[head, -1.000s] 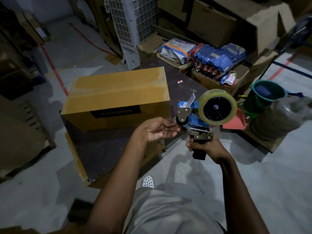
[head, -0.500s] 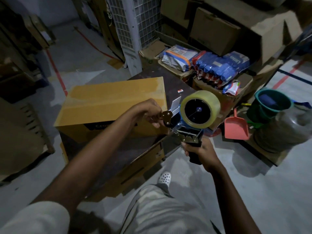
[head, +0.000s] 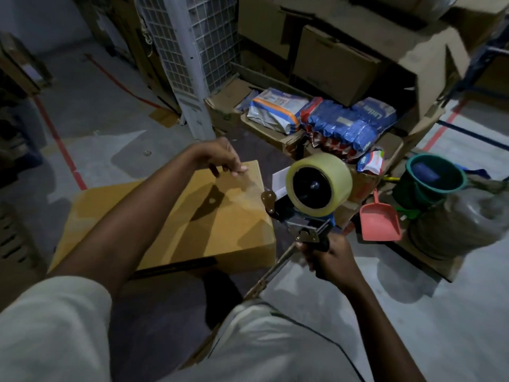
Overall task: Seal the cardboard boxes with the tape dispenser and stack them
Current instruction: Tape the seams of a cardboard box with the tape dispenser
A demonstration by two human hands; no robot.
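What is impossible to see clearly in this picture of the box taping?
Head view only:
- front print of the cardboard box: covered by the left forearm.
- handle of the tape dispenser: hidden inside the right hand.
- clear tape pinched by the left hand: faint, edges lost.
- grey bag at the right edge: blurred.

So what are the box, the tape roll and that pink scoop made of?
The box looks like matte brown cardboard: flat panels, folded edges. The tape roll seems clear glossy plastic film, yellowish where layered. The scoop appears to be moulded pink plastic, smooth and evenly coloured, though the dim light leaves that open.
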